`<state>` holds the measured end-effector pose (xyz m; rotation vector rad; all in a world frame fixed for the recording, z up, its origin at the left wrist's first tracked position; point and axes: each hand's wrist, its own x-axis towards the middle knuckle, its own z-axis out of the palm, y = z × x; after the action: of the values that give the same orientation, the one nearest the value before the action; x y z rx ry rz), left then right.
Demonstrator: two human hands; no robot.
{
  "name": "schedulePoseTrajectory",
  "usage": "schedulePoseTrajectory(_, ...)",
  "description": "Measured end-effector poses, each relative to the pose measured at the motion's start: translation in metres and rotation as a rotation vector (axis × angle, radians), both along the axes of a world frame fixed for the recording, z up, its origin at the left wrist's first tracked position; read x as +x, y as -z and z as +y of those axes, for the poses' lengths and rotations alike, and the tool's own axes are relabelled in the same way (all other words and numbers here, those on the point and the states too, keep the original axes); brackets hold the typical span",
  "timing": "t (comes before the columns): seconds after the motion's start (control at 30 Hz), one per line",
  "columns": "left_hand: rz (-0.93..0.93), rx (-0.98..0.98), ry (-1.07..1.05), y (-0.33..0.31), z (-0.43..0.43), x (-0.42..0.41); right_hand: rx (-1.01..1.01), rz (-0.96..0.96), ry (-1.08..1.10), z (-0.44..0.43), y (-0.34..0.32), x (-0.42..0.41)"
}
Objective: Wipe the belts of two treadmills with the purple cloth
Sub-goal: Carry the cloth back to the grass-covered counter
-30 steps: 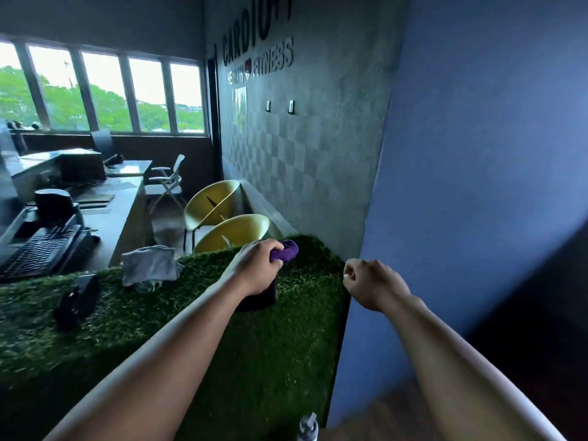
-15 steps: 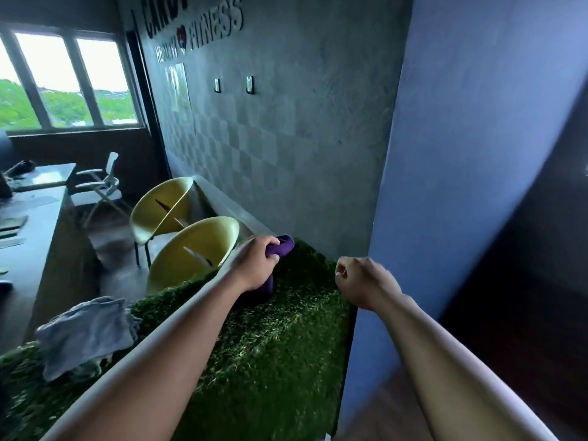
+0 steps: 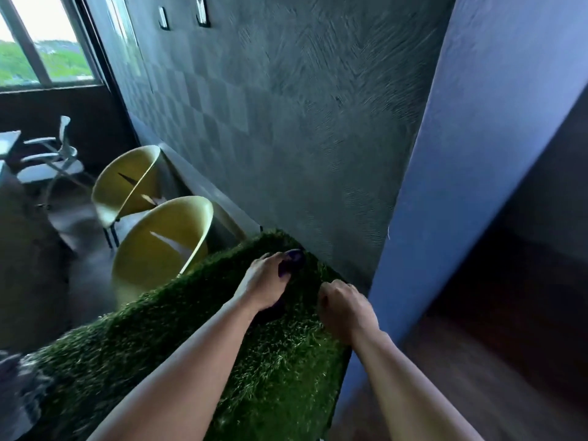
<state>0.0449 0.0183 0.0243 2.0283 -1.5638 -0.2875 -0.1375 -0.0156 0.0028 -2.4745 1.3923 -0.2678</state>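
Grey fabric (image 3: 19, 374) lies blurred at the far left end of the grass-covered counter (image 3: 280, 370), and past it stand a white chair (image 3: 52, 157) and two yellow shell chairs (image 3: 159, 246) against the textured wall (image 3: 286, 122). Moving right, your left hand (image 3: 264, 283) is curled around the purple cloth (image 3: 291, 261), which sits bunched in your fingers just above the turf near the wall corner. Your right hand (image 3: 345, 308) hangs beside it as a loose fist with nothing in it.

By my reading you are at the fetching stage: the cloth is in hand, but no treadmill is in view, so no belt looks wiped yet. Next you need to lift the cloth clear of the counter and turn toward the machines. The blue wall (image 3: 461, 154) stands close on your right; the dark opening (image 3: 525, 249) beyond it looks like the way out, though I cannot tell what is in there.
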Motion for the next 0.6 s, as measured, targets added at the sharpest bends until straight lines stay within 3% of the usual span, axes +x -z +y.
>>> schedulePoseTrajectory(0.33,-0.007,0.042,0.035,0.068,-0.044,0.009,-0.048,0.017,0.091,-0.035,0.066,0.009)
schedulePoseTrajectory(0.5,-0.232,0.314,0.085,0.086,-0.04,0.004,-0.081,-0.062,0.132,-0.024,0.094,0.007)
schedulePoseTrajectory(0.6,-0.181,0.386,0.136,0.079,-0.039,0.007,-0.047,-0.101,0.155,-0.015,0.095,0.008)
